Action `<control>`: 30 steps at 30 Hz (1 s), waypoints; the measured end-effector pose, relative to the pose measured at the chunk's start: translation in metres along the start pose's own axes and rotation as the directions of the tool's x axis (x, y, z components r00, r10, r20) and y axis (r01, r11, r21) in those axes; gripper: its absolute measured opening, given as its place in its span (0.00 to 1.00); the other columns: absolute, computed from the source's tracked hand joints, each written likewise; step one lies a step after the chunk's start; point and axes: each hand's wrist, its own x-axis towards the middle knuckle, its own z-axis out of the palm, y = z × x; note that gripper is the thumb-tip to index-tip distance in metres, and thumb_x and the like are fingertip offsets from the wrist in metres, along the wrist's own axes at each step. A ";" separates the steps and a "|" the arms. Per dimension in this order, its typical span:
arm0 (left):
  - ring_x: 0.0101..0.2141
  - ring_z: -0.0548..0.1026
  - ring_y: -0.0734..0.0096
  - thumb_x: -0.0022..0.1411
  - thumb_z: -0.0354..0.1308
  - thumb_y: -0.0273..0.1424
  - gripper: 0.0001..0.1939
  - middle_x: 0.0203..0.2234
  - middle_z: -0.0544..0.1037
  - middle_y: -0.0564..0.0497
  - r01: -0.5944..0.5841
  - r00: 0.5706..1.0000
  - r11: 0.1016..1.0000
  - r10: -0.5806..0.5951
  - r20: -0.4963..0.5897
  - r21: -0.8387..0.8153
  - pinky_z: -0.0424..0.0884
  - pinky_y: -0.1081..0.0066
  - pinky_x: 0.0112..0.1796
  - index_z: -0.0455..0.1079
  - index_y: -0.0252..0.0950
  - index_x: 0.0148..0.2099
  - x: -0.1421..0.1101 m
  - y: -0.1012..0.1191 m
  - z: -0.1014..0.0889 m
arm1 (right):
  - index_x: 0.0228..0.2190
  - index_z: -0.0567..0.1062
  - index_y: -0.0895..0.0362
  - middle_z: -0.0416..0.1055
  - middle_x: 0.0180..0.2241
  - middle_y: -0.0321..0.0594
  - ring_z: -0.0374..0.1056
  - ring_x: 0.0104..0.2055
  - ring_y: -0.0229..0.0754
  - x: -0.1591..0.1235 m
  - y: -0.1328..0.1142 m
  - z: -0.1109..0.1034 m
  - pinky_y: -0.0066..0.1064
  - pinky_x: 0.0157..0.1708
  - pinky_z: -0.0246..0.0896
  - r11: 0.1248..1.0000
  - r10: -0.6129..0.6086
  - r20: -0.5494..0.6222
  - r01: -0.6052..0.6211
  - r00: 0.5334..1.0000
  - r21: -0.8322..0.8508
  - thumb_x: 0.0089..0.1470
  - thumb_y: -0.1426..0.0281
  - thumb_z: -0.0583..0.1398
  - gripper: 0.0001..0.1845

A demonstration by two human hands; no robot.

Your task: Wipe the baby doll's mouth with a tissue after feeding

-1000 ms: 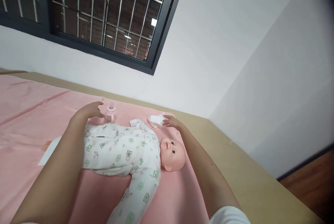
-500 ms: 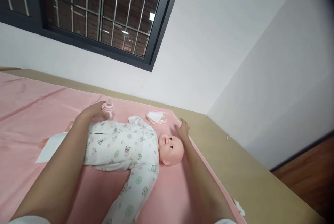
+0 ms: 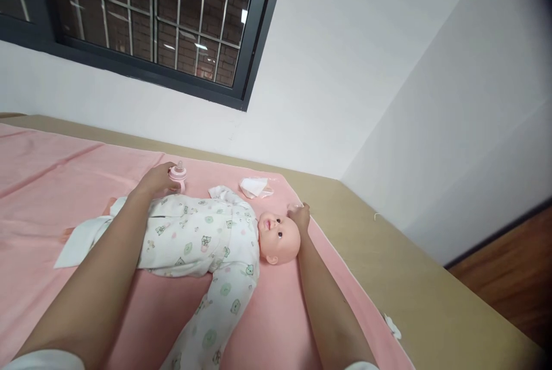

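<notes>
Head view, left hand: your left hand [image 3: 157, 180] is partly closed, thumb and fingers set about the side of the bottle [image 3: 177, 174].
Bottle: upright, teat at the top, pink collar and handle; it stands at the far side of the doll [image 3: 198, 237], near the waist.
Right hand: your right hand [image 3: 302, 219] is curled beyond the doll's head, thumb and fingers closed on a clear piece [image 3: 294, 207]; the piece's exact shape is too small to tell.
Doll: on its back, head toward the right of the view, near sleeve extended toward you, far sleeve toward the wall [image 3: 302, 99].
Top: white with a small green animal print.
Legs: partly hidden by your left forearm; white fabric [image 3: 80, 243] shows beyond it.
Packet: a clear packet [image 3: 255, 187] with white contents lies between your hands, near the far sleeve, touching neither hand.
Sheet: the pink sheet [image 3: 276, 312] lies under the doll, bottle and packet, over a tan surface [image 3: 371, 243].
Window: the dark-framed window [image 3: 150, 13] has metal bars.
</notes>
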 end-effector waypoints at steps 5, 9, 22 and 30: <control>0.43 0.77 0.53 0.41 0.63 0.32 0.27 0.40 0.80 0.48 0.007 0.999 1.000 -0.008 -0.046 -0.022 0.70 0.66 0.39 0.69 0.38 0.47 -0.003 0.006 -0.002 | 0.58 0.59 0.65 0.70 0.52 0.59 0.69 0.54 0.54 -0.009 -0.018 -0.018 0.36 0.54 0.62 0.968 0.147 0.036 -0.151 0.988 0.199 0.44 0.65 0.60 0.39; 0.45 0.76 0.55 0.42 0.65 0.36 0.29 0.44 0.79 0.49 -0.029 0.995 0.998 0.023 -0.095 -0.063 0.70 0.69 0.41 0.69 0.39 0.50 -0.009 0.023 -0.011 | 0.55 0.61 0.60 0.69 0.53 0.54 0.69 0.53 0.50 -0.010 -0.041 -0.034 0.37 0.54 0.63 0.932 0.090 0.069 -0.108 0.994 0.345 0.45 0.62 0.63 0.37; 0.50 0.74 0.56 0.49 0.61 0.33 0.33 0.49 0.76 0.48 -0.501 0.866 0.813 0.469 -0.175 -0.298 0.70 0.63 0.49 0.64 0.39 0.60 -0.088 0.152 -0.011 | 0.57 0.61 0.49 0.69 0.54 0.46 0.66 0.57 0.48 -0.096 -0.181 -0.128 0.45 0.60 0.60 0.405 -0.567 -0.022 0.302 0.824 0.863 0.43 0.54 0.69 0.43; 0.47 0.75 0.56 0.50 0.62 0.32 0.36 0.47 0.77 0.49 -0.520 0.847 0.801 0.529 -0.055 -0.297 0.70 0.59 0.48 0.61 0.40 0.62 -0.117 0.174 -0.005 | 0.59 0.61 0.45 0.64 0.58 0.43 0.63 0.59 0.49 -0.121 -0.194 -0.137 0.46 0.60 0.61 0.397 -0.645 -0.044 0.384 0.763 0.834 0.47 0.50 0.67 0.42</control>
